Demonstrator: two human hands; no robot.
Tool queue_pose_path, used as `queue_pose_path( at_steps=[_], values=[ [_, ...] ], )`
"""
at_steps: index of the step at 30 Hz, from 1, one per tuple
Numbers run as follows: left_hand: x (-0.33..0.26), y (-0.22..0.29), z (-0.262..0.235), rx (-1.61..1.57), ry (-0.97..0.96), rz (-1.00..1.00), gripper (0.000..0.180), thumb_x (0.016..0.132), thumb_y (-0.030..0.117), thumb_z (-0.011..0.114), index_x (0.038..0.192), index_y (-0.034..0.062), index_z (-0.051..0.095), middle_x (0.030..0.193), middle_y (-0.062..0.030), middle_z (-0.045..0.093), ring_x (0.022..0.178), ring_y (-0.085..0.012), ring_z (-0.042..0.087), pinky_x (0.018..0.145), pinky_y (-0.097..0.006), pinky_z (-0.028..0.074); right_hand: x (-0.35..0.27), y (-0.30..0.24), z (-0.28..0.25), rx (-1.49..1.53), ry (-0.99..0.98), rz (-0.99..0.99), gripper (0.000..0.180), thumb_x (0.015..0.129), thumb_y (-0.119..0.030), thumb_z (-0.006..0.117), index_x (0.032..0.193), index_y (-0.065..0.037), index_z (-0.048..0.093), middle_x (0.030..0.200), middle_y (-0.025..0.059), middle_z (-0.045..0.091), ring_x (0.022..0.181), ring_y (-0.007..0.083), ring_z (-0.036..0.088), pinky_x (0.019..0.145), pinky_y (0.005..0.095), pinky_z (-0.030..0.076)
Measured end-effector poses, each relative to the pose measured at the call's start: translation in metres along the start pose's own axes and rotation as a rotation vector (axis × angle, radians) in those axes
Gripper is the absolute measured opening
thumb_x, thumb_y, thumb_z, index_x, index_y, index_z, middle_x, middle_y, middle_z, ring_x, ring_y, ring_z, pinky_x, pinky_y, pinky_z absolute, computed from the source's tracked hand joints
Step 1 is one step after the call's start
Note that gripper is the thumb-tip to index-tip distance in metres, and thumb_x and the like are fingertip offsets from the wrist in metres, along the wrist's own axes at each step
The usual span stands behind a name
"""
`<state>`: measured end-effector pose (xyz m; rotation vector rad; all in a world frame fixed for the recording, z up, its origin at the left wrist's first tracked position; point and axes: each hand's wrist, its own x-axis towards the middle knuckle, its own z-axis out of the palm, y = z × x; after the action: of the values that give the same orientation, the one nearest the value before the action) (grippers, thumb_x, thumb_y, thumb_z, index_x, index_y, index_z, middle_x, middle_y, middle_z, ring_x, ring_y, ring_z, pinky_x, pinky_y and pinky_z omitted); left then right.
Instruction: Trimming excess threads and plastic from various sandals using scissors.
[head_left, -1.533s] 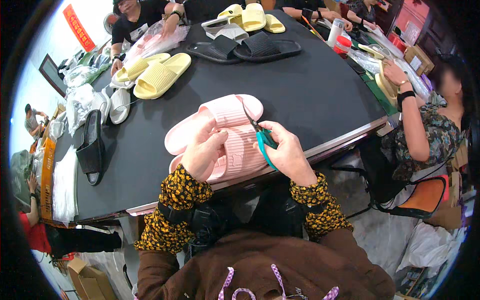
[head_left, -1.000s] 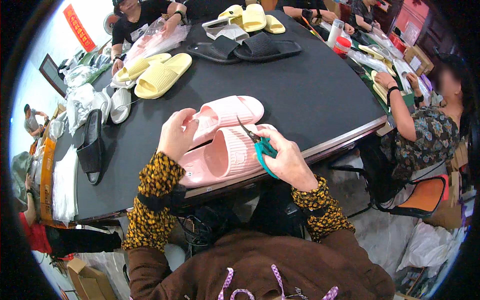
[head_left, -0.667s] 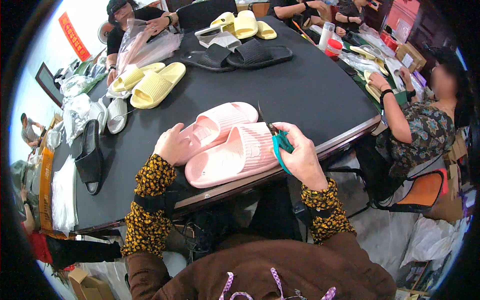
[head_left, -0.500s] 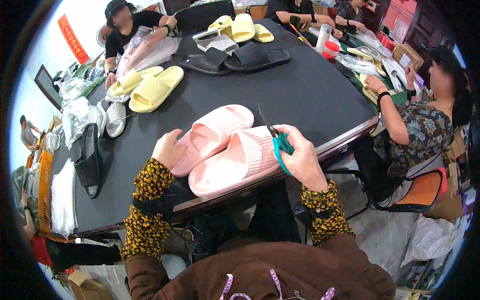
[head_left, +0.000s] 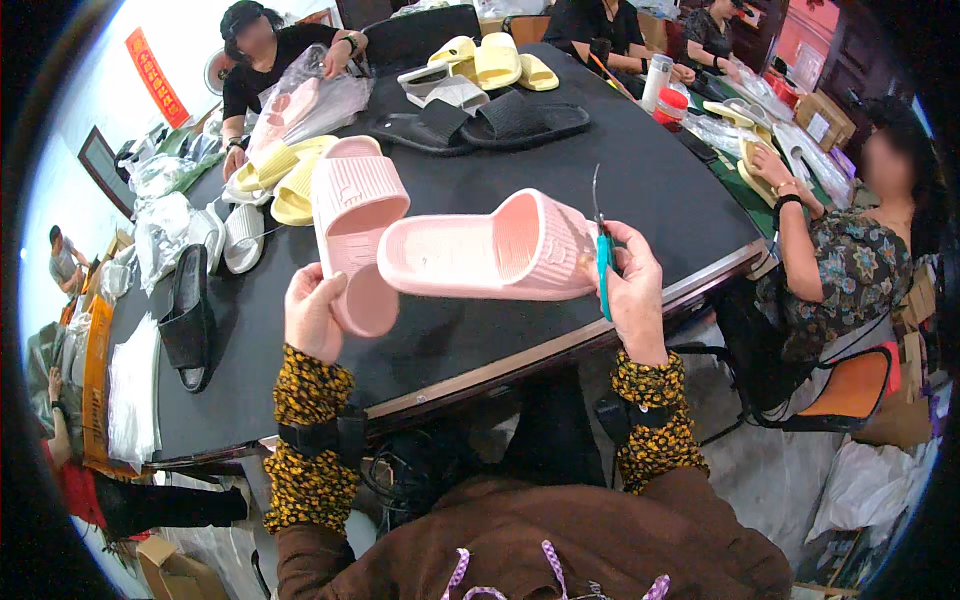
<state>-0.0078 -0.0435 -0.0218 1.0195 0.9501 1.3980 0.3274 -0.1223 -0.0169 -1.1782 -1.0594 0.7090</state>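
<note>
A pair of pink ridged slippers is up off the black table in front of me. My left hand (head_left: 316, 312) is closed on the heel end of the left pink slipper (head_left: 362, 190), its toe pointing away from me. The right pink slipper (head_left: 455, 255) lies crosswise, its toe pinched in my right hand (head_left: 637, 295). That same hand also has small scissors (head_left: 604, 262) with teal handles, their thin dark blades pointing up. The right slipper's heel overlaps the side of the left one.
Yellow slippers (head_left: 297, 190), grey slippers (head_left: 243, 238) and a black slipper (head_left: 187, 318) lie to the left, near white plastic bags (head_left: 133, 385). Black slippers (head_left: 525, 122) sit farther back. Co-workers sit around the black table (head_left: 630, 170); one at right handles a yellow slipper.
Both slippers have come up off the table. The left one has swung upright and leftward; the right one has turned crosswise, its toe now in my right hand with the scissors.
</note>
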Motion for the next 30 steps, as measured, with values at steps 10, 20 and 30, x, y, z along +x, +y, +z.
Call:
queue_pose_path(
  at_steps=[10,20,30],
  values=[
    [-0.044,-0.027,0.069,-0.018,0.033,0.055,0.034,0.073,-0.003,0.065,0.096,0.0015,0.041,0.087,-0.0062,0.052,0.078,-0.0118,0.053,0.074,-0.026,0.045,-0.001,0.013,0.017,-0.005,0.099,0.092,0.043,0.076,-0.008,0.069,0.113,0.002,0.049,0.083,0.0056,0.061,0.073,0.0077,0.054,0.063,0.0217,0.044],
    [-0.042,-0.044,0.091,0.164,-0.112,0.085,0.06,0.071,-0.004,0.062,0.122,-0.0017,0.031,0.113,-0.0106,0.046,0.103,-0.0185,0.049,0.09,-0.033,0.041,-0.023,0.008,0.027,0.04,-0.002,0.093,0.045,0.078,-0.011,0.066,0.116,0.0,0.045,0.07,0.002,0.054,0.049,0.0047,0.047,0.037,0.0172,0.035],
    [-0.035,-0.045,0.109,0.294,-0.077,0.143,0.062,0.069,-0.005,0.062,0.123,-0.0012,0.031,0.109,-0.0109,0.051,0.095,-0.0168,0.055,0.08,-0.029,0.047,-0.032,-0.019,0.041,0.138,-0.101,0.205,0.045,0.077,-0.007,0.066,0.115,0.001,0.043,0.077,0.0051,0.057,0.052,0.0081,0.051,0.045,0.0204,0.042]
  ],
)
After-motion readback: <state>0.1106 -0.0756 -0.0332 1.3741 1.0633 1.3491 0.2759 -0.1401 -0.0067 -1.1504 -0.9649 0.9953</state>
